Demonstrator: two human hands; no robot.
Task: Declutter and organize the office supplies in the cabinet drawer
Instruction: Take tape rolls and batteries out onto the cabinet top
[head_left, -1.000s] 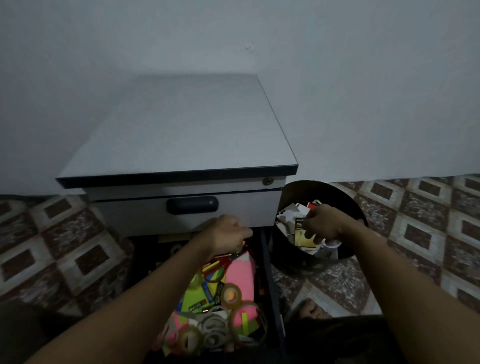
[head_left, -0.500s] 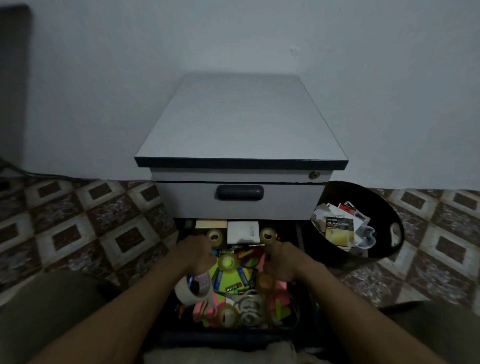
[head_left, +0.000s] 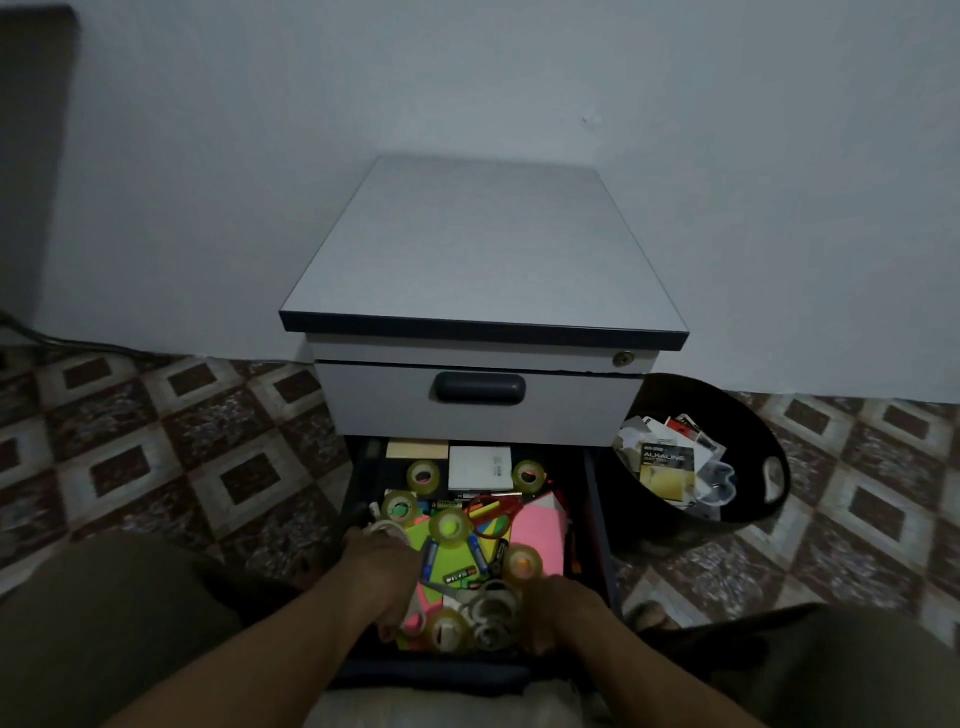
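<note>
Head view looks down on the open lower drawer (head_left: 597, 512) of a small grey cabinet (head_left: 483, 249), packed with loose supplies. The left hand (head_left: 382, 566) sits at the drawer's left edge, knuckles up, with a white tape roll (head_left: 383, 526) just beyond its knuckles. I cannot tell whether its fingers curl round that roll or only rest there. The right hand (head_left: 561, 605) is low at the front right with fingers bent down, and its hold is hidden too.

Between the 2 hands lie a cluster of grey rolls (head_left: 491, 605) and blue batteries (head_left: 478, 553) on neon paper (head_left: 452, 558). A clear tape roll (head_left: 522, 564) sits just beyond the right hand. Further out are red scissor handles (head_left: 488, 512).

The pile is probably the main risk. The rolls are round and lie loosely on one another, so lifting 1 could drag its neighbours or send a battery sliding under the paper. Scissor blades may be buried near the fingers, so blind digging could nick them.

Beyond both hands the closed upper drawer (head_left: 478, 410) overhangs the back row, so knuckles could strike it when reaching there. The drawer walls hem each hand on its outer side. Past the wall outside the right hand, a black bin (head_left: 776, 470) stands near, already holding packaging (head_left: 667, 465). Tiled floor (head_left: 234, 467) lies outside the left hand. The freest way out looks to be straight up.
</note>
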